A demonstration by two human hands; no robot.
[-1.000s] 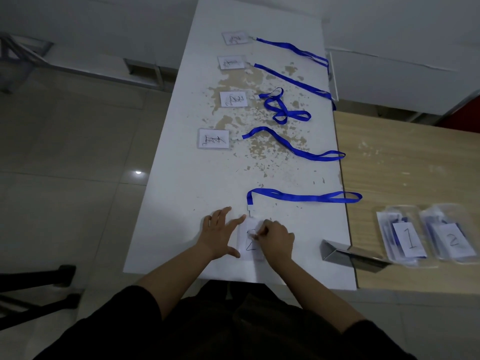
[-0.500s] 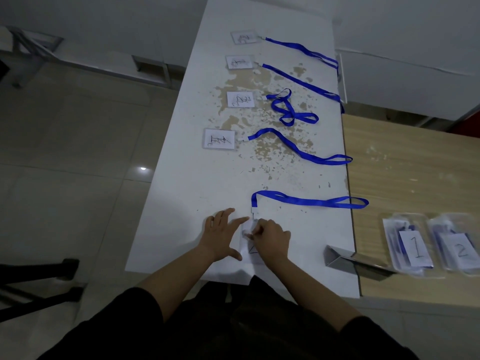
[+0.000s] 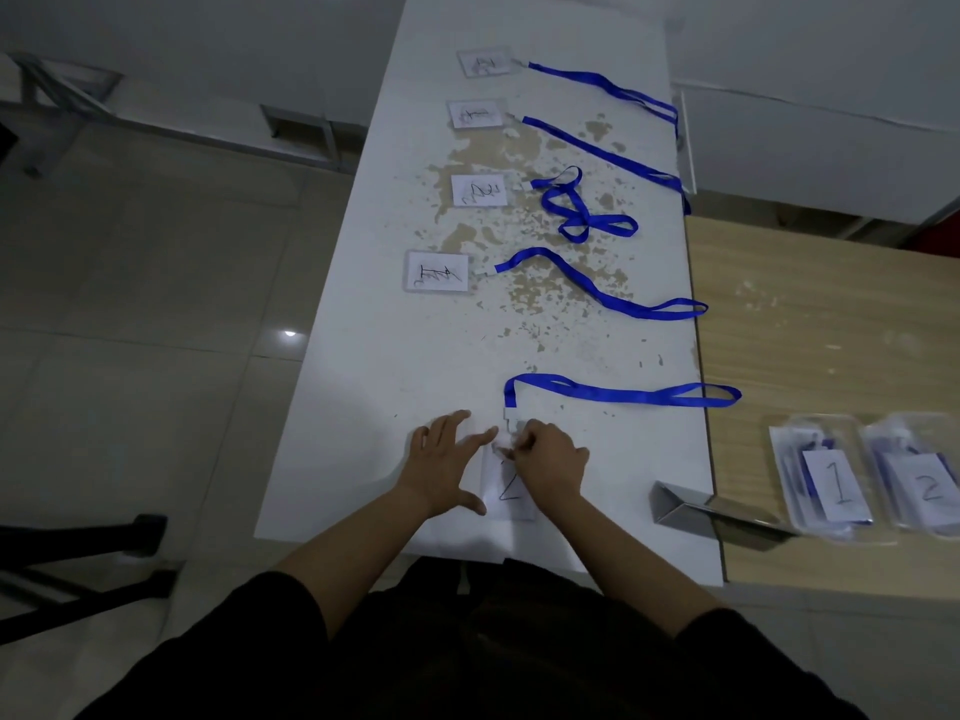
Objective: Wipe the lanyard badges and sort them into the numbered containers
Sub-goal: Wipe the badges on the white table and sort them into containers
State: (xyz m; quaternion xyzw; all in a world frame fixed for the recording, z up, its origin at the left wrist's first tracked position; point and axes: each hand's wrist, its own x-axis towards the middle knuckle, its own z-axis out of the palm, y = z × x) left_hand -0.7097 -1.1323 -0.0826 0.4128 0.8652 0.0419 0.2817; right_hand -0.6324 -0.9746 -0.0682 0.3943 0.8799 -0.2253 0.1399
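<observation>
While the left hand (image 3: 445, 467) lies flat with fingers spread on the white counter (image 3: 395, 366), its forefinger and thumb bracing the left edge of the nearest badge (image 3: 506, 491), the right hand (image 3: 550, 467) rests on that badge with fingers curled tight, its grip closed on a small pale wad (image 3: 501, 445) pressed to the badge's far end; what the wad is made of cannot be told. This badge lies at the near edge of the counter, and its blue lanyard (image 3: 623, 394) runs off to the right. Four more badges (image 3: 436, 272) with blue straps lie in a row farther along the counter, over a patch of worn, flaking paint. On the wooden counter (image 3: 810, 324) to the right sit two clear containers, labelled 1 (image 3: 818, 480) and 2 (image 3: 919, 483), both holding badges. A metal bracket (image 3: 685, 504) lies just left of them.
</observation>
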